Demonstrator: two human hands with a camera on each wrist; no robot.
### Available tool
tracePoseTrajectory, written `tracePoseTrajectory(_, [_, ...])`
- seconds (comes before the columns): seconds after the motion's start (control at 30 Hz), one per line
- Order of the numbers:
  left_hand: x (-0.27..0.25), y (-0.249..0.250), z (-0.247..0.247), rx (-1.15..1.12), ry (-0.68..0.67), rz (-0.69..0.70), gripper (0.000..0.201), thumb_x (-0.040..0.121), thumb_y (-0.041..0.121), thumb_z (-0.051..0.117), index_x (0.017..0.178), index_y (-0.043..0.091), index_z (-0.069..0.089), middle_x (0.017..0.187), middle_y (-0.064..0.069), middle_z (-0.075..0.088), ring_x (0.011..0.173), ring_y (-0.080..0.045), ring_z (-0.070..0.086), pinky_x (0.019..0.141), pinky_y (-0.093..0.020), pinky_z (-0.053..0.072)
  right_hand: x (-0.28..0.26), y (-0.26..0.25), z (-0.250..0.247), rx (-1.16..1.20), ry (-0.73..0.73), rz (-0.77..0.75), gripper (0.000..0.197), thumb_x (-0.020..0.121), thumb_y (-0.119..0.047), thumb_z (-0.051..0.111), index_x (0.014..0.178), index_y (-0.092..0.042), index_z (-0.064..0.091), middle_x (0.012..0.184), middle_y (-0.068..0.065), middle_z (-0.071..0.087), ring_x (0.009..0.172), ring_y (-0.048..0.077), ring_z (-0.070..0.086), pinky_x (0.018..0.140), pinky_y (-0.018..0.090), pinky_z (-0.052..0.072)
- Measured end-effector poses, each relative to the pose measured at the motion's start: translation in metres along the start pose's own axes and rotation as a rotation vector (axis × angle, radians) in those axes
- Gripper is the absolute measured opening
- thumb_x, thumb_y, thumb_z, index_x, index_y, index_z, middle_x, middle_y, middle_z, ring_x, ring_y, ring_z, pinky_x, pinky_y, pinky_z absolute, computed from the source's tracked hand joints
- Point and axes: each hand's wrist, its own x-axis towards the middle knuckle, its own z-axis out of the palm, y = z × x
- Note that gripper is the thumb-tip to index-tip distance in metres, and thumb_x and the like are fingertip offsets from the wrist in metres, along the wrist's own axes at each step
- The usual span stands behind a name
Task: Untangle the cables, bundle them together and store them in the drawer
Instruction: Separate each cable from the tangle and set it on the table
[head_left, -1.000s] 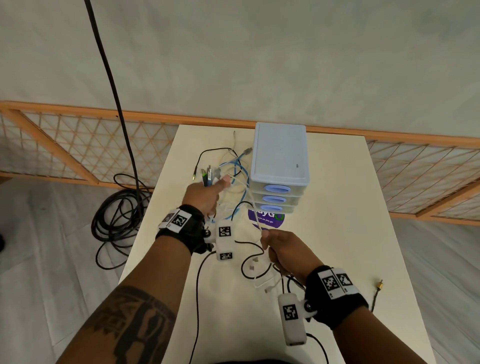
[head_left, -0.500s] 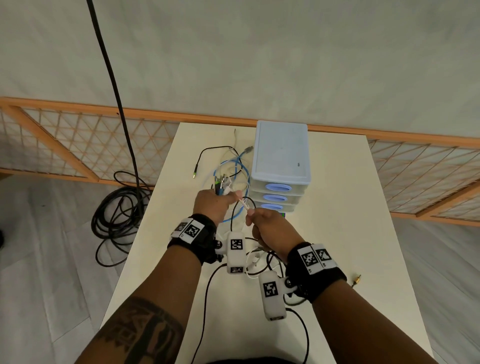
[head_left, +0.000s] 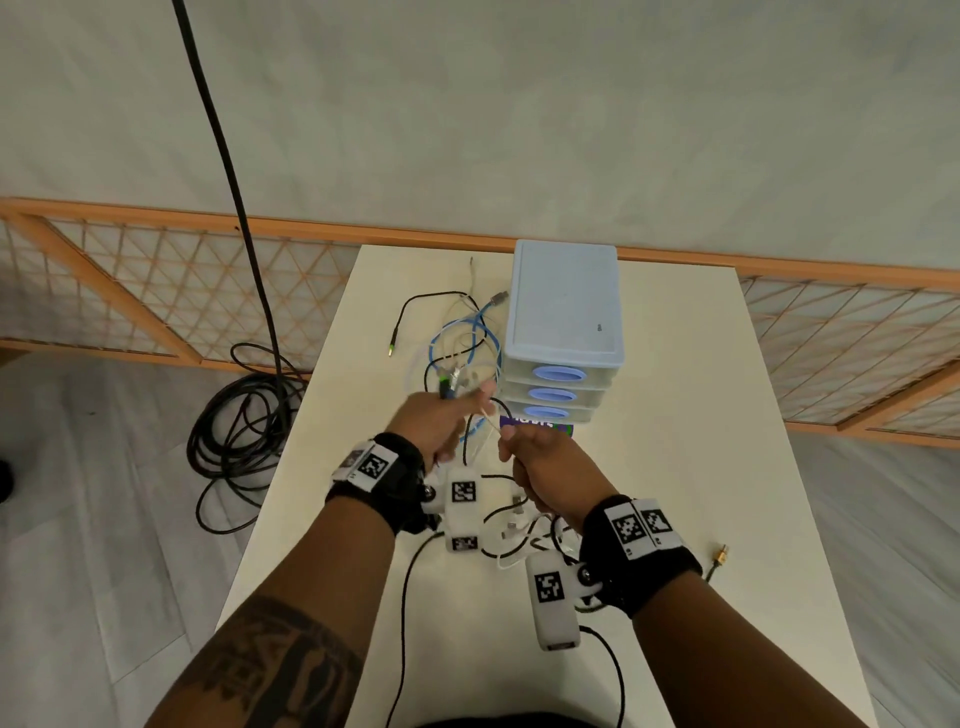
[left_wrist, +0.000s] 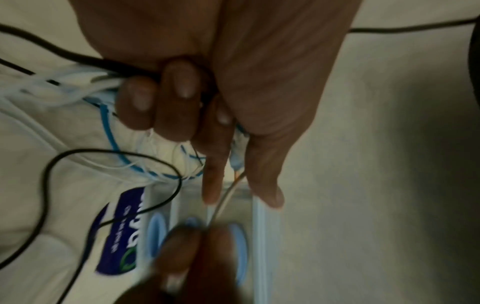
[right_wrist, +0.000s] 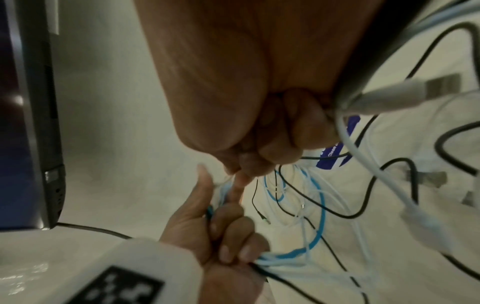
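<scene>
My left hand (head_left: 441, 421) grips a bunch of cable ends (head_left: 451, 383), blue, white and black, above the table; in the left wrist view its curled fingers (left_wrist: 176, 98) hold that bundle (left_wrist: 78, 82). My right hand (head_left: 535, 457) sits just right of it and pinches a thin white cable (head_left: 488, 415) that runs up to the left thumb. In the right wrist view the right hand (right_wrist: 249, 160) is a fist, with white cables and a plug (right_wrist: 389, 96) trailing past it. More tangled cable (head_left: 467, 338) lies left of the pale blue drawer unit (head_left: 563, 312), whose three drawers are closed.
The cream table (head_left: 701, 415) ends near my body. A small gold connector (head_left: 719, 553) lies at the right. A purple label (head_left: 540, 428) sits before the drawers. Thick black cable (head_left: 234, 431) is coiled on the floor at left, with a wooden lattice screen (head_left: 156, 301) behind.
My right hand has slid up along the white cable from near my body to right beside the left hand. The left hand has kept its grip on the bundle and shifted slightly right.
</scene>
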Motion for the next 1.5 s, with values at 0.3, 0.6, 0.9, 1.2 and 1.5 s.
tracePoseTrajectory(0.3, [0.012, 0.01, -0.011, 0.075, 0.246, 0.071, 0.061, 0.073, 0.058, 0.084, 0.088, -0.001, 0.078, 0.038, 0.008, 0.041, 0.034, -0.014, 0.035, 0.051, -0.029, 0.036, -0.004, 0.006, 0.006, 0.042, -0.081, 0.057, 0.032, 0.107, -0.034, 0.042, 0.086, -0.018, 0.059, 0.059, -0.004, 0.044, 0.045, 0.012, 0.037, 0.044, 0.02, 0.03])
tracePoseTrajectory(0.6, [0.019, 0.011, -0.017, 0.052, 0.311, 0.0, 0.058, 0.081, 0.062, 0.074, 0.065, 0.011, 0.051, 0.055, -0.003, 0.047, 0.048, -0.023, 0.04, 0.058, -0.033, 0.038, -0.005, 0.001, 0.009, 0.307, -0.183, 0.081, 0.025, 0.108, -0.008, 0.035, 0.109, -0.006, 0.06, 0.079, 0.008, 0.069, 0.056, 0.018, 0.061, 0.055, 0.025, 0.044])
tracePoseTrajectory(0.9, [-0.002, 0.01, -0.016, -0.439, 0.111, -0.087, 0.036, 0.107, 0.036, 0.045, 0.078, 0.014, 0.048, 0.047, 0.006, 0.034, 0.035, -0.009, 0.024, 0.05, -0.028, 0.02, 0.019, -0.018, 0.001, 0.083, 0.002, 0.246, 0.029, 0.104, -0.021, 0.052, 0.091, 0.0, 0.067, 0.044, -0.004, 0.06, 0.031, 0.006, 0.048, 0.036, 0.018, 0.035])
tracePoseTrajectory(1.2, [-0.006, 0.011, -0.015, -0.438, 0.027, -0.056, 0.036, 0.107, 0.036, 0.046, 0.077, 0.016, 0.046, 0.051, 0.005, 0.034, 0.042, -0.012, 0.024, 0.054, -0.031, 0.021, 0.061, -0.043, 0.009, 0.367, -0.083, 0.027, 0.06, 0.105, 0.0, 0.047, 0.159, -0.008, 0.024, 0.147, 0.013, 0.055, 0.114, 0.02, 0.065, 0.077, 0.017, 0.057])
tracePoseTrajectory(1.5, [0.003, 0.009, -0.016, -0.482, 0.028, 0.066, 0.029, 0.11, 0.03, 0.038, 0.085, 0.016, 0.042, 0.059, 0.004, 0.04, 0.052, -0.015, 0.034, 0.056, -0.028, 0.031, 0.042, 0.006, 0.003, 0.179, 0.02, 0.107, 0.029, 0.105, -0.006, 0.043, 0.122, 0.002, 0.065, 0.088, 0.005, 0.074, 0.07, 0.013, 0.066, 0.065, 0.023, 0.045])
